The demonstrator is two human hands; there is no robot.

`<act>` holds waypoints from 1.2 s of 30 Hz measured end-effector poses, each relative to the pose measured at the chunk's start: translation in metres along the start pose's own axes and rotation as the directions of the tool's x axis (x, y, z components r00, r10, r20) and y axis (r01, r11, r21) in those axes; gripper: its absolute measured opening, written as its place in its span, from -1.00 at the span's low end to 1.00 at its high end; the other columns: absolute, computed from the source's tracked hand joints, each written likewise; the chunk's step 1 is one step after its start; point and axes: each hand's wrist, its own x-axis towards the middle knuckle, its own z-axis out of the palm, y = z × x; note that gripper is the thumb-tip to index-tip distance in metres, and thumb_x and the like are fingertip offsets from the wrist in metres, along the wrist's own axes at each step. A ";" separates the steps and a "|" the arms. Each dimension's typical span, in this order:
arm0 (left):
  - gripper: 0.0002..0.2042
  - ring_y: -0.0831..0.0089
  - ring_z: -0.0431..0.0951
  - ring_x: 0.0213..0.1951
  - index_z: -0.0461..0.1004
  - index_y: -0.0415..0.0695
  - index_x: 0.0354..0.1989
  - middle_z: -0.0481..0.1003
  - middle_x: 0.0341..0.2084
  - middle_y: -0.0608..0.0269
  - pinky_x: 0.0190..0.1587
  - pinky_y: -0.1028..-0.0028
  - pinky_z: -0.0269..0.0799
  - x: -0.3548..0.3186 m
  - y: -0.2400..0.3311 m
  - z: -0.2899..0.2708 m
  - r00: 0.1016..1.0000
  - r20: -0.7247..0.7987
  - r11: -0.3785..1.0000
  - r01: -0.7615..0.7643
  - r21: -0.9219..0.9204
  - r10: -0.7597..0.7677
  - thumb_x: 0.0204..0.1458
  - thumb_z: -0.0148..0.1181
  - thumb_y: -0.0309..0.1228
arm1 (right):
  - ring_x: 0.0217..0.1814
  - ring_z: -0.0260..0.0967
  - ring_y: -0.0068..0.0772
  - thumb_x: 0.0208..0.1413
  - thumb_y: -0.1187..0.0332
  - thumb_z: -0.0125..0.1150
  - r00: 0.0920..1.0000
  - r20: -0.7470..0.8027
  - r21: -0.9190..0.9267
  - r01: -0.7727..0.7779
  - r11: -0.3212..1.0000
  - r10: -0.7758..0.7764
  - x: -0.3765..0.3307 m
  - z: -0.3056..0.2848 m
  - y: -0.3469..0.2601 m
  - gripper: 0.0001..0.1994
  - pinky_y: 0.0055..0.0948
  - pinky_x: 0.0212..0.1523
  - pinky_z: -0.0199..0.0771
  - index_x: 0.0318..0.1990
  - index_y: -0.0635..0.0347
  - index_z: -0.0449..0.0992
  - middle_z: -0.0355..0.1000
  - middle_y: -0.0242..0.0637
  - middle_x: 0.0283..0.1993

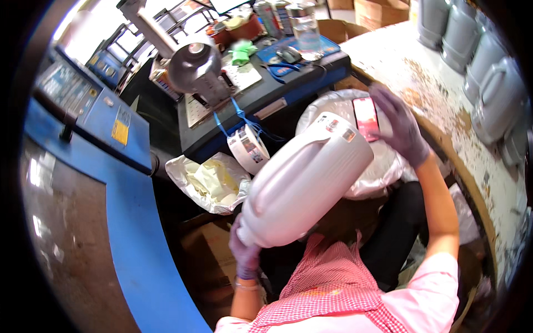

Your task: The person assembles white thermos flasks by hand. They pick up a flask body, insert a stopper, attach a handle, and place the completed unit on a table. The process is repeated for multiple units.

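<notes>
A large pale grey plastic jug [311,188] with a moulded handle lies tilted across the middle, its base up to the right. My left hand [244,252], in a thin purplish glove, is closed round its narrow neck end at the lower left. Small picture labels [348,135] sit near the jug's base. My right hand [401,123], gloved likewise and slightly blurred, is beyond the base with its fingers apart. Right beside those fingers is a phone [365,119] with a lit reddish screen; whether they touch it is unclear.
A roll of labels [247,150] hangs by blue cord from the dark bench [266,91]. Below it is a lined bin with pale scraps [214,180]. Another white bag [327,105] lies behind the jug. Several grey jugs [497,100] stand on the worn table at right. A blue machine [130,222] fills the left.
</notes>
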 end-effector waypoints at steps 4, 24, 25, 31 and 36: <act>-0.20 0.37 0.58 -0.14 0.35 -0.39 0.17 0.57 -0.15 0.11 -0.01 0.40 0.50 0.038 0.053 -0.052 0.979 0.112 0.959 0.190 -0.210 -0.170 -0.11 0.25 0.08 | 0.22 0.33 -0.18 -0.11 0.25 0.31 0.902 0.183 -0.075 0.410 0.909 -0.391 -0.009 -0.038 -0.057 -0.52 -0.17 0.12 0.36 0.09 -0.18 0.56 0.38 -0.32 0.20; -0.73 0.42 0.49 -0.70 0.41 -0.20 -0.03 0.50 -0.54 0.12 -0.74 0.43 0.39 0.462 0.115 -0.015 0.912 -0.360 0.980 -0.190 0.054 0.196 0.13 -0.06 -0.42 | -0.64 0.17 -0.65 0.24 0.06 0.13 0.797 0.196 0.817 -0.455 0.355 0.571 0.186 0.096 -0.019 -0.68 -0.59 -0.63 0.08 -0.34 0.14 0.48 0.32 -0.48 -0.58; -0.76 0.42 0.47 -0.71 0.41 -0.20 -0.05 0.51 -0.54 0.14 -0.74 0.45 0.39 0.450 0.118 -0.018 0.887 -0.427 0.974 -0.220 -0.056 0.176 0.14 -0.03 -0.43 | -0.64 0.17 -0.64 0.23 0.04 0.13 0.830 0.169 0.827 -0.413 0.382 0.532 0.209 0.115 -0.025 -0.66 -0.60 -0.64 0.07 -0.35 0.15 0.49 0.35 -0.47 -0.56; -0.79 0.51 0.38 -0.67 0.43 -0.07 -0.16 0.43 -0.51 0.32 -0.70 0.51 0.22 0.303 0.060 -0.051 0.890 -0.435 0.661 -0.409 -0.629 0.137 0.25 0.09 -0.20 | -0.57 0.30 -0.51 0.17 0.10 0.11 0.803 0.312 0.759 -0.532 0.376 0.507 0.318 0.250 -0.043 -0.64 -0.43 -0.53 0.24 -0.26 0.29 0.56 0.45 -0.30 -0.51; -0.71 0.31 0.56 -0.18 0.47 -0.18 0.05 0.55 -0.15 0.15 -0.09 0.33 0.53 0.112 0.023 -0.084 0.533 -0.206 0.384 -0.246 0.890 0.821 0.16 0.22 -0.42 | -0.20 0.58 -0.07 0.11 0.15 -0.04 0.796 0.322 0.577 -0.594 0.561 0.512 0.340 0.304 -0.078 -0.56 -0.19 -0.11 0.50 -0.15 0.40 0.57 0.54 0.07 -0.34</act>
